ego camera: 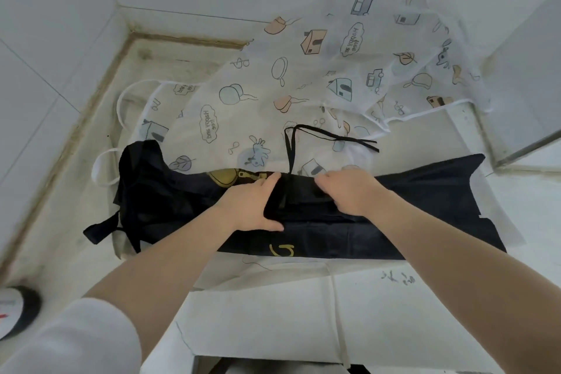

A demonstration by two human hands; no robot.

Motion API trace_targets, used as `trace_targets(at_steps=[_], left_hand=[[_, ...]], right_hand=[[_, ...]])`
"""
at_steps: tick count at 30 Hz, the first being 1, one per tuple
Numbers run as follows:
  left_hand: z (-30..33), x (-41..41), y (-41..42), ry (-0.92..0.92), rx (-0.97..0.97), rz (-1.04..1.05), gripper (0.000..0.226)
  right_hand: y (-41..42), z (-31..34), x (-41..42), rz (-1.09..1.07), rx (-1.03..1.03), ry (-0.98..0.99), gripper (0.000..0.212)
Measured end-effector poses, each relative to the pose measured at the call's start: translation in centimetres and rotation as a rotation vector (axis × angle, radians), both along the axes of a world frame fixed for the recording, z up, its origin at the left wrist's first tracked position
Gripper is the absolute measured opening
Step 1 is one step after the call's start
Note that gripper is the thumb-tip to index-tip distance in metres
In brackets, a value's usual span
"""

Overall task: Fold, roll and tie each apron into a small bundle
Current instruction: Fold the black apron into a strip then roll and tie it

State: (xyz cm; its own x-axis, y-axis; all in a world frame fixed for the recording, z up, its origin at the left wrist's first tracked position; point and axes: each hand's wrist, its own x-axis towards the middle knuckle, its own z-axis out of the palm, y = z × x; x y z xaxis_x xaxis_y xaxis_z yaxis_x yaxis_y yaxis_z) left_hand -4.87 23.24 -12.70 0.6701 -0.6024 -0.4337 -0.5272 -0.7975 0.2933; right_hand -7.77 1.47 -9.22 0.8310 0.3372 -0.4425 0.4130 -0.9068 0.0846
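Black apron (394, 215) lies folded into a long band on the bench (516, 209), its long axis running left to right, parallel to the near edge. One end reaches toward the right edge of the bench; the bunched end with its black strap (100, 229) hangs over the left side. Yellow print shows on the upper fold and on the near face.

Left hand (252, 206) grips the middle of the band, thumb at the near side, fingers curled over the far fold. Right hand (349, 191), just beside it, pinches the same fold with curled fingers. Between the hands a black tie (331, 136) leads away from the band and lies on a white printed apron (273, 106), which is spread under and beyond the black apron toward the far wall corner.
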Motion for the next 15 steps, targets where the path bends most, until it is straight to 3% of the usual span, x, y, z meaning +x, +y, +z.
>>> trace_targets(at_steps=[4,7,11,15], left_hand=[[-0.4,0.2,-0.6,-0.162,0.115,-0.086,0.102],[-0.5,-0.3,-0.3,-0.311,0.106,-0.182,0.088],[-1.4,-0.8,0.2,-0.107,0.065,-0.132,0.082],[-2.2,-1.5,0.6,-0.12,0.054,-0.094,0.084]], right_hand=[[0.6,-1.1,-1.8,0.007,-0.068,0.015,0.036],[0.3,-1.8,-2.6,0.019,-0.064,0.006,0.043],[-1.2,-2.5,-3.5,0.011,-0.081,-0.081,0.04],[-3.3,-3.4,-4.2,0.013,-0.09,-0.163,0.035]])
